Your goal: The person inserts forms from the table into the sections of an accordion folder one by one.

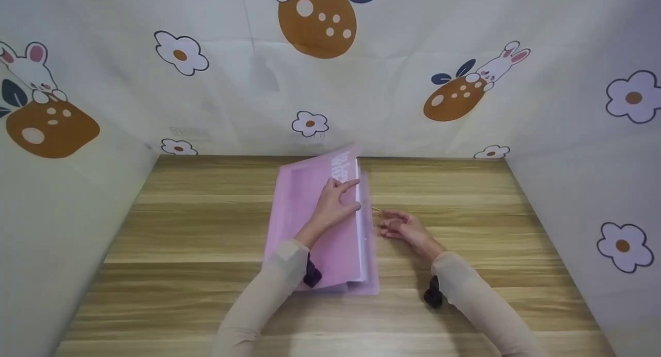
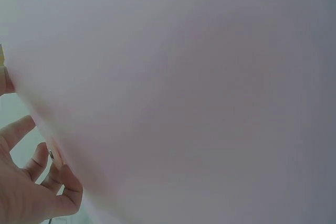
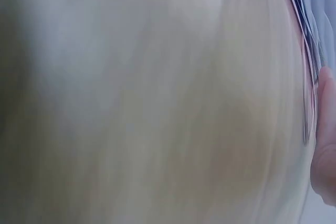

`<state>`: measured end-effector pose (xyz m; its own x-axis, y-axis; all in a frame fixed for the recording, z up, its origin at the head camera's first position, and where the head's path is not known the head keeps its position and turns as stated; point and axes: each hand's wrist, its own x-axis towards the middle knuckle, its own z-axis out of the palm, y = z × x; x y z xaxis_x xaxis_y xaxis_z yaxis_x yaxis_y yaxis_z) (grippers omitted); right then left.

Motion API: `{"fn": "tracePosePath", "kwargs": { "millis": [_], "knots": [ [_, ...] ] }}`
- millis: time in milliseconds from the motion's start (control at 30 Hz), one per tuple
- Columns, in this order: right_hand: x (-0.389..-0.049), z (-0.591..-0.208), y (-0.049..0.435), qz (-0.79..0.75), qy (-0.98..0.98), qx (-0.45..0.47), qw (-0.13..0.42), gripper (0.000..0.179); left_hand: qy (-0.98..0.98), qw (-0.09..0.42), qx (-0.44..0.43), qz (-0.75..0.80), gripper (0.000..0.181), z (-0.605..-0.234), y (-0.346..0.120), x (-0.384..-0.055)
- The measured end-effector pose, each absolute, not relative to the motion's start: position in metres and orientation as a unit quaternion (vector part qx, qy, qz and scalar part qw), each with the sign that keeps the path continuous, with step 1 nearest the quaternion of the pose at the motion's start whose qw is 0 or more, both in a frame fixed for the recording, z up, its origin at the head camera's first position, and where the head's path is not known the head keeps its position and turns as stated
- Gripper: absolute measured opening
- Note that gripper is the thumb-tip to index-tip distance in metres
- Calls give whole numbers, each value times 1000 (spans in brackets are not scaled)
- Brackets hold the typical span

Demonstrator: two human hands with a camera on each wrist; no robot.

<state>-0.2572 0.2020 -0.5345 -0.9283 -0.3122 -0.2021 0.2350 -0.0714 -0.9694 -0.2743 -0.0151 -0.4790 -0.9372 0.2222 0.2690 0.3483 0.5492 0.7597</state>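
A pink folder (image 1: 294,222) with white lettering lies on the table, its cover slightly raised along the right side. White pages (image 1: 358,233) show beneath that edge, and several layers appear in the right wrist view. My left hand (image 1: 330,207) lies over the cover and holds it at the right edge, thumb and index finger apart. Just right of the folder, my right hand (image 1: 408,230) has bent fingers and pinches a thin pale strip (image 1: 376,209). In the left wrist view the cover (image 2: 184,103) hides most of the scene; fingers there pinch a small thing, too unclear to name.
The wood-grain table (image 1: 196,233) extends on both sides of the folder. Patterned cloth (image 1: 232,98) with rabbits, fruit and flowers encloses the back and sides. The folder's top edge comes close to the back cloth. Black wrist cameras (image 1: 433,295) hang below the sleeves.
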Motion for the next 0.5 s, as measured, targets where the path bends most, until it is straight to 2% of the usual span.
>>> {"fn": "tracePosePath", "kwargs": {
  "millis": [200, 500],
  "knots": [
    [-261, -531, 218, -721, 675, -28, 156, 40, -895, 52, -168, -411, 56, -486, -11, -273],
    [-265, -523, 240, -696, 710, -16, 109, 37, -918, 52, -178, -352, 56, -493, -5, -270]
  ]
}}
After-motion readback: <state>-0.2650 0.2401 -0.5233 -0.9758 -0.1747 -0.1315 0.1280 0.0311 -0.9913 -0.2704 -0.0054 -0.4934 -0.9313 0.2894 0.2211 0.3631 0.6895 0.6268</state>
